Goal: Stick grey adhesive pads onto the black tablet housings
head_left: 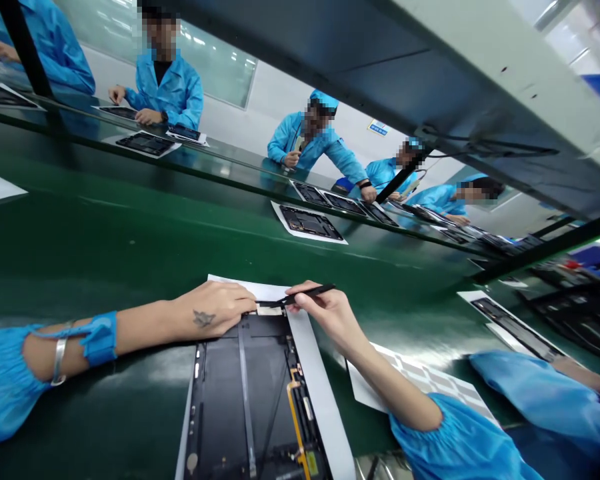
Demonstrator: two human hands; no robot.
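A black tablet housing (220, 387) with an orange flex cable (294, 407) along its right side lies on a white sheet (325, 413) in front of me. My left hand (207, 308) rests over the far left corner of the housing. Its fingers are bent and pressed together at the top edge; whatever they pinch is hidden. In my right hand (325, 308) is a pair of black tweezers (313, 293), gripped between thumb and fingers. The tweezers' tips point left, close to my left fingertips, over a small pale strip (270, 310) at the top edge.
A sheet with grey rectangular stickers (430, 377) lies to the right, partly under my right forearm. Beyond, another housing (310, 223) sits on the green conveyor belt (145, 227). A co-worker's sleeve (535, 393) reaches in at right. Several co-workers sit opposite; a shelf (380, 60) hangs overhead.
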